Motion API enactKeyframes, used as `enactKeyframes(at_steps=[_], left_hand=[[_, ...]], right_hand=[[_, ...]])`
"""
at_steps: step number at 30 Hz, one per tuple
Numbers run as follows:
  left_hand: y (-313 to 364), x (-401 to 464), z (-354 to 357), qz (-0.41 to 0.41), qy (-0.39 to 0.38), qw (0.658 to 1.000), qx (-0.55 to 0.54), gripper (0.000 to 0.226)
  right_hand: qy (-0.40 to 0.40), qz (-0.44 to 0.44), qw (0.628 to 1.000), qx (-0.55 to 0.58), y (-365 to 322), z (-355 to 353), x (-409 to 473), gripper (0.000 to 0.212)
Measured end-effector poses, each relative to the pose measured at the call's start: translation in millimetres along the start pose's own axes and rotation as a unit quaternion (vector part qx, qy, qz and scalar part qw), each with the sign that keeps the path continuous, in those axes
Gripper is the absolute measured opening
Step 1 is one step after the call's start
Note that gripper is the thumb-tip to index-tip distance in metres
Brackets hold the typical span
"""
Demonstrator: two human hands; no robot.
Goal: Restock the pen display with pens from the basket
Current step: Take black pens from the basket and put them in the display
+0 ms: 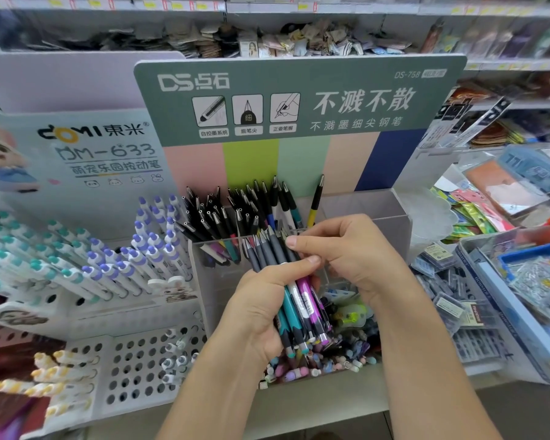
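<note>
At far left, a white perforated rack [134, 354] holds rows of white click pens [77, 265] with teal and purple caps, standing under a pale card printed "DM-633". Right of it stands a clear acrylic pen display [391, 223] with a grey-green header card [299, 100] and pastel stripes behind. Its left compartments are packed with dark pens [229, 214], tips up; one yellow pen [315, 204] stands alone further right, and the rightmost compartment looks bare, though the clear walls make that hard to judge. In front of the display, the left hand [261, 306] is curled around a bundle of pens [286, 281], grey grips upward, with teal, white and magenta barrels below. The right hand [340, 252] pinches the upper end of one pen in that bundle between thumb and fingers. Beneath both hands lies a bin of small colourful items [331, 360]. At far right, blue trays [521, 319] hold packaged stationery.
</note>
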State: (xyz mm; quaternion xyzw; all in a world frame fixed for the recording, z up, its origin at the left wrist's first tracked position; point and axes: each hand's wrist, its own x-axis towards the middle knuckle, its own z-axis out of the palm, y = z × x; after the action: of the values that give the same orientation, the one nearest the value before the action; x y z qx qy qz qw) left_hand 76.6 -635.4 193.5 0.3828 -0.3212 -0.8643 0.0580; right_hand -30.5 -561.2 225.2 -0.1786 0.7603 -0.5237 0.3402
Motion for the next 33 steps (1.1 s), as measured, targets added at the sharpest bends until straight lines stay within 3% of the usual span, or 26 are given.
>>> enactKeyframes(at_steps=[2,6,14,15,19,22,24,27,31,33], left_hand=[[-2,-1,1,0.007,0.009,1.0,-0.018,0.071],[-2,0,2,0.029,0.042,0.998,-0.02,0.039],[-4,-1,2,0.0,0.027,0.998,-0.051,0.081],[-3,0,2,-0.01,0.015,0.998,-0.057,0.075],[2,-3,1,-0.039,-0.019,0.998,-0.053,0.014],[4,-2,-2,-0.047,-0.024,0.994,-0.091,0.008],[4,-1,-4,-0.051,-0.021,0.993,-0.1,0.005],[5,-3,-4,-0.049,-0.019,0.993,-0.103,0.007],[6,-2,-3,-0.045,-0.006,0.994,-0.096,0.009],[6,-2,-1,-0.047,-0.003,0.994,-0.096,0.009]], right_hand=[[0.007,-0.005,0.999,-0.041,-2,1,0,0.015],[0.006,-0.023,0.994,-0.107,-5,3,1,0.018],[0.04,0.011,0.985,-0.168,-5,6,7,0.017],[0.043,0.026,0.99,-0.135,-5,6,8,0.018],[0.026,0.065,0.988,0.141,-3,-2,11,0.014],[0.079,0.002,0.944,0.321,-3,-13,13,0.014],[0.157,-0.086,0.915,0.361,-4,-20,17,0.011],[0.25,-0.202,0.917,0.237,-5,-24,28,0.011],[0.279,-0.301,0.91,-0.059,1,-8,46,0.007],[0.282,-0.324,0.895,-0.12,4,0,51,0.009]])
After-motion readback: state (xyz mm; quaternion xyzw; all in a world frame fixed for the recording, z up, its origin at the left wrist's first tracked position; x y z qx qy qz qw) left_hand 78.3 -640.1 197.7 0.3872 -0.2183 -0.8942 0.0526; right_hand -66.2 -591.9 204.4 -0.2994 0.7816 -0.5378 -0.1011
